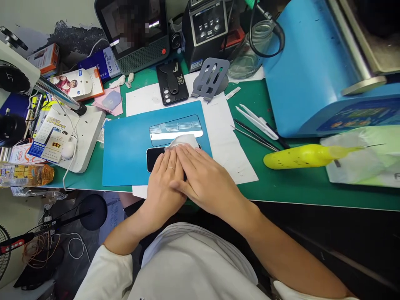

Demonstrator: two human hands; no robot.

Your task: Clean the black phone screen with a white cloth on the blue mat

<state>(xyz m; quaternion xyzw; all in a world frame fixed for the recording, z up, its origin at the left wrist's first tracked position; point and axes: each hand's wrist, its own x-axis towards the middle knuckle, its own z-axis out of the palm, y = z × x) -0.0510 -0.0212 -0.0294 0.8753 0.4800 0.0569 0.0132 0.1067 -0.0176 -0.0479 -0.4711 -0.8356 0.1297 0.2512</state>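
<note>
My left hand (165, 179) lies flat over a phone (153, 157) with a dark screen, its fingers stretched out side by side. A ring sits on one of its fingers. Beside and partly over it, my right hand (206, 179) presses a crumpled white wipe (183, 141) down on the phone. Both hands hide most of the phone and the wipe's underside. Just beyond the wipe lies a clear screen protector (175, 127) with a dark outline and a white strip. All of these rest on a blue mat (125, 146).
A phone back housing (171, 83) and a grey folding stand (211, 77) are behind the mat. Tweezers (256, 121) and a yellow needle bottle (293, 156) lie to the right, near a large blue machine (300, 79). A lamp base (84, 137) stands left.
</note>
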